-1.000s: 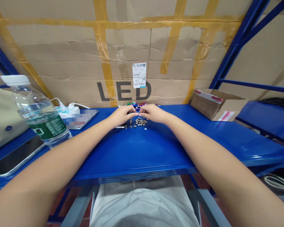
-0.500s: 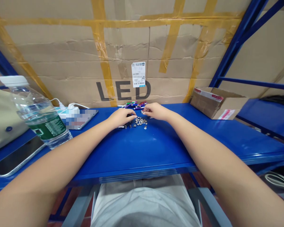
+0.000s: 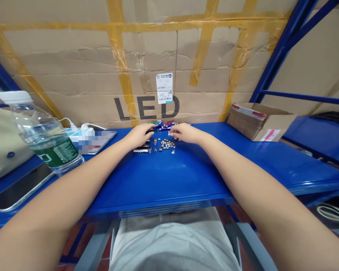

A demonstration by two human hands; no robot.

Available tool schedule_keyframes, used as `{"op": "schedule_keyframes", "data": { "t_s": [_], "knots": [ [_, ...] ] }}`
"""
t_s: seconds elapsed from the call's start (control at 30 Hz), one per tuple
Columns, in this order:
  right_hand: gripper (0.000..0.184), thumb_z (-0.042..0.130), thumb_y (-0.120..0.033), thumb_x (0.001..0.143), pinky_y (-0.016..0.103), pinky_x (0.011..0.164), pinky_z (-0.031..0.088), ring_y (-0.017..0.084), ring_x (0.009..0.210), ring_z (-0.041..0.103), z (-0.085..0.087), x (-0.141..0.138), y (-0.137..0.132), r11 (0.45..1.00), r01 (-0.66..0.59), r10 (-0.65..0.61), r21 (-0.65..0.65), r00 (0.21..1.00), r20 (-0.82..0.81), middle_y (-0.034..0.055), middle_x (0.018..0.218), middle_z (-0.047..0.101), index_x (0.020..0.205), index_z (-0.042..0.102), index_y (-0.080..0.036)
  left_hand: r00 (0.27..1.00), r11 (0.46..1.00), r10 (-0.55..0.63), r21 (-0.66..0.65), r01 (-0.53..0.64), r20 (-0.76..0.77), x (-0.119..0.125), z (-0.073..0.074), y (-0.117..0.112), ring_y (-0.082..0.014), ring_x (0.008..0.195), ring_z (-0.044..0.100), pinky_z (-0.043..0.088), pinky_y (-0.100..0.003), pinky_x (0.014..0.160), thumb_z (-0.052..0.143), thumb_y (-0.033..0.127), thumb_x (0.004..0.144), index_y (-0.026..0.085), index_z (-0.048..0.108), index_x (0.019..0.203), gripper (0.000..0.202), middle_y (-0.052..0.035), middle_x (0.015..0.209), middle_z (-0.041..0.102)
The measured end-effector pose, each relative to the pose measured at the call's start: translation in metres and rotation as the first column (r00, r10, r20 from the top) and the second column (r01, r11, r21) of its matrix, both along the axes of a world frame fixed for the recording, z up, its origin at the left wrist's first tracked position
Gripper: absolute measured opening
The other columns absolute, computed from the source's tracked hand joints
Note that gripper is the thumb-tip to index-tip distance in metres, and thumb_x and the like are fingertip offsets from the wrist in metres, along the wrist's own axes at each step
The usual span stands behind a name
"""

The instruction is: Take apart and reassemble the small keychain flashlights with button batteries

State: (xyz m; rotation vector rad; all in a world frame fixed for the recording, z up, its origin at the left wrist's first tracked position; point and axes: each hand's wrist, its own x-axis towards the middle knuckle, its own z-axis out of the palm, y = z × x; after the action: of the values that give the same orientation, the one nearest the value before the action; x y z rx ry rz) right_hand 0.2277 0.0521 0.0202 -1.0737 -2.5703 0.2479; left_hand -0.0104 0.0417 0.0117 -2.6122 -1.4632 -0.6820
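Note:
Both my hands rest on the blue shelf top (image 3: pixel 169 177) far in front of me. My left hand (image 3: pixel 139 134) is curled, fingers reaching toward a small dark stick lying near the coloured little torches (image 3: pixel 166 124). My right hand (image 3: pixel 183 133) is closed in a pinch beside the same pile; what it pinches is too small to name. Between and below the hands lies a heap of small silver button cells (image 3: pixel 166 144). A small silver cylinder (image 3: pixel 141 150) lies just under my left hand.
A water bottle (image 3: pixel 42 135) stands at the left, next to a white charger and a tablet (image 3: pixel 94 140). A large taped cardboard box marked LED (image 3: pixel 147 75) forms the back wall. A small open carton (image 3: pixel 257 121) sits at the right. Blue rack posts rise on the right.
My hands have drawn apart and moved a little farther back toward the coloured pile. The silver cylinder now lies uncovered below my left hand.

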Motion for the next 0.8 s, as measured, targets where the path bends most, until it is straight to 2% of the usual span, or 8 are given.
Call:
{"op": "schedule_keyframes", "data": {
  "t_s": [0.1,0.2,0.3,0.47,0.53,0.7,0.8],
  "knots": [
    [0.019,0.048,-0.022,0.090,0.025,0.067,0.037,0.014,0.072,0.055,-0.001,-0.007,-0.002,0.997,-0.009,0.006,0.077,0.999,0.041,0.0051,0.082,0.066,0.081,0.063,-0.015,0.993,0.997,0.073,-0.005,-0.074,-0.089,-0.013,-0.004,0.011,-0.0229,0.116,0.056,0.042,-0.036,0.100,0.046,0.017,0.086,0.018,0.062,0.119,0.037,-0.0067,0.124,0.063],
    [0.017,0.051,-0.020,0.089,0.026,0.070,0.038,0.016,0.079,0.057,-0.002,-0.015,-0.006,0.985,-0.052,0.035,0.162,0.994,0.103,0.0069,0.091,0.068,0.088,0.067,-0.015,0.986,0.986,0.106,-0.114,-0.121,-0.131,-0.022,-0.007,0.016,-0.0210,0.112,0.059,0.044,-0.032,0.098,0.044,0.011,0.081,0.020,0.067,0.112,0.039,-0.0035,0.119,0.066],
    [0.017,0.052,-0.020,0.088,0.026,0.071,0.038,0.016,0.082,0.058,-0.002,-0.025,-0.013,0.977,-0.102,0.071,0.188,0.984,0.164,0.0069,0.093,0.069,0.092,0.068,-0.016,0.988,0.973,0.114,-0.189,-0.133,-0.108,-0.024,-0.010,0.016,-0.0183,0.105,0.062,0.046,-0.028,0.094,0.043,0.010,0.077,0.022,0.070,0.102,0.038,0.0000,0.111,0.070],
    [0.017,0.054,-0.020,0.086,0.026,0.071,0.038,0.017,0.083,0.058,0.001,-0.035,-0.026,0.968,-0.142,0.103,0.206,0.977,0.189,0.0057,0.094,0.069,0.093,0.069,-0.017,0.990,0.984,0.112,-0.126,-0.123,-0.090,-0.021,-0.009,0.014,-0.0193,0.101,0.063,0.047,-0.029,0.092,0.044,0.016,0.078,0.021,0.071,0.099,0.034,-0.0011,0.107,0.071],
    [0.017,0.055,-0.019,0.085,0.026,0.070,0.038,0.017,0.083,0.058,0.001,-0.036,-0.028,0.966,-0.147,0.104,0.211,0.974,0.199,0.0057,0.095,0.068,0.094,0.069,-0.017,0.994,0.991,0.083,-0.097,-0.090,-0.070,-0.019,-0.008,0.013,-0.0198,0.102,0.063,0.047,-0.030,0.092,0.044,0.018,0.079,0.021,0.070,0.099,0.033,-0.0016,0.107,0.071],
    [0.019,0.054,-0.019,0.085,0.026,0.070,0.038,0.017,0.086,0.059,0.003,-0.038,-0.033,0.963,-0.138,0.088,0.231,0.972,0.216,0.0055,0.100,0.068,0.096,0.070,-0.019,0.997,0.996,-0.079,-0.042,0.079,-0.013,-0.010,-0.002,0.003,-0.0179,0.098,0.063,0.046,-0.029,0.090,0.045,0.020,0.080,0.021,0.070,0.095,0.029,0.0005,0.102,0.072],
    [0.018,0.054,-0.020,0.085,0.025,0.067,0.038,0.018,0.090,0.060,0.004,-0.041,-0.036,0.962,-0.097,0.033,0.254,0.969,0.245,0.0055,0.104,0.068,0.095,0.070,-0.020,0.994,0.993,-0.108,-0.045,0.108,-0.008,-0.003,0.001,-0.002,-0.0179,0.095,0.063,0.046,-0.029,0.087,0.048,0.022,0.079,0.022,0.070,0.093,0.026,0.0009,0.098,0.072]
  ]
}}
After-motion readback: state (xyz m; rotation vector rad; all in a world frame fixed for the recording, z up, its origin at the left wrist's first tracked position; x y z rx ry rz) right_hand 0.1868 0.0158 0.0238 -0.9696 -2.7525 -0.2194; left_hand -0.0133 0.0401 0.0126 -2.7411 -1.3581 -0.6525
